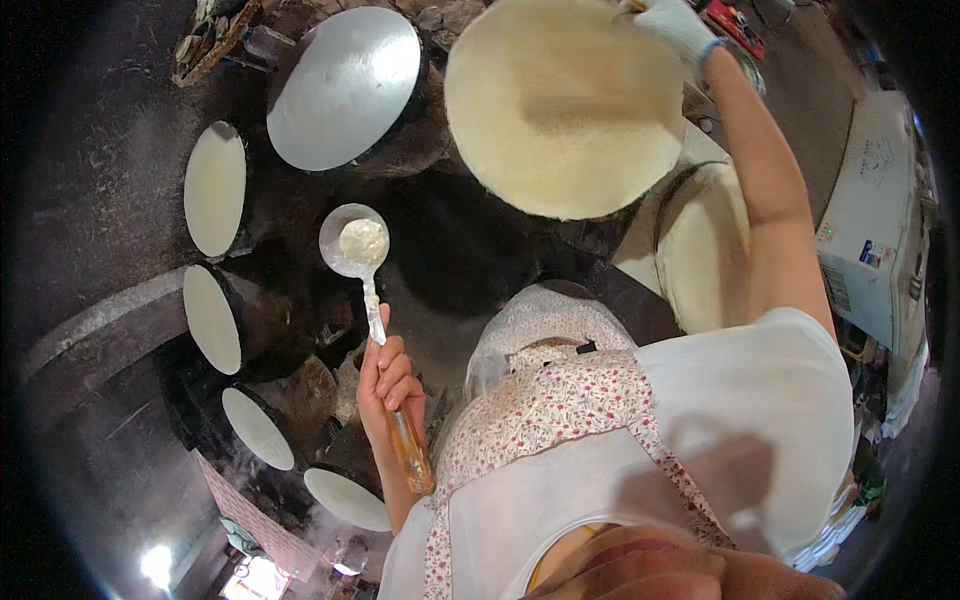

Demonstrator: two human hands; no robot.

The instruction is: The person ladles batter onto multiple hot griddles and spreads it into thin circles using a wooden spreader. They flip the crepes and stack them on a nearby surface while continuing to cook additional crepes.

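My left hand (392,385) grips a metal ladle with an amber-brown handle (408,435); pale batter (363,240) sits in its bowl. My right hand (678,32), in a white glove, is raised at the top right edge of a large round pale-yellow sheet of batter or crepe (545,150). Its fingers are curled by something brownish, too unclear to name. A blurred darker band crosses the sheet. A bare grey round griddle (340,90) lies to the left of the sheet, and another round pan with a pale sheet (705,260) is beside my right arm.
Several pale-topped round griddles on dark stands (213,190) curve down my left side. A white chest-like appliance (865,220) stands at the right, with assorted items behind it. A red object (733,25) lies at the top right. Steam rises near a pink panel (250,505) at the lower left.
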